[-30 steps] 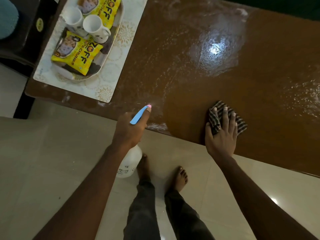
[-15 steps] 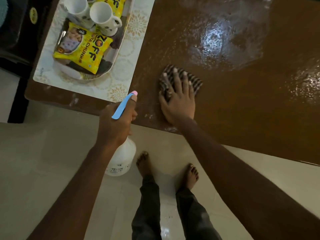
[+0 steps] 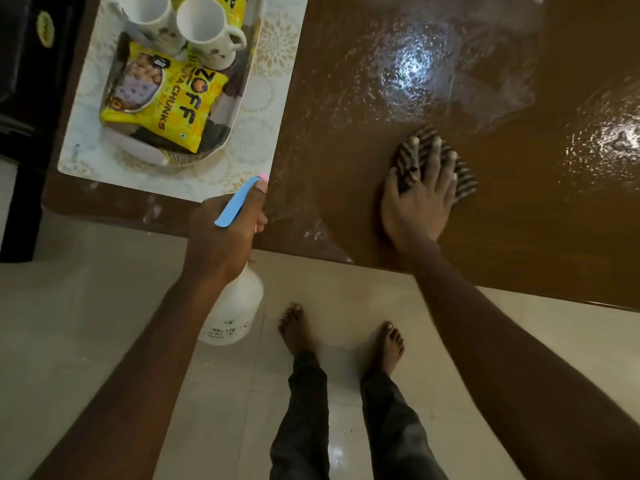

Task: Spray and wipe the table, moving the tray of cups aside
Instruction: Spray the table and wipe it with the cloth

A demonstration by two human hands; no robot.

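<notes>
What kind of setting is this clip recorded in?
Most likely a home dining area. A glossy brown table stands on a pale tiled floor, the person is barefoot, and a tray on a patterned placemat holds white mugs and a yellow snack packet.

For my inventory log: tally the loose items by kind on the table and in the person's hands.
White mugs: 2
Yellow snack packets: 2
Tray: 1
Placemat: 1
Striped cloth: 1
Spray bottle: 1
Total: 8
</notes>
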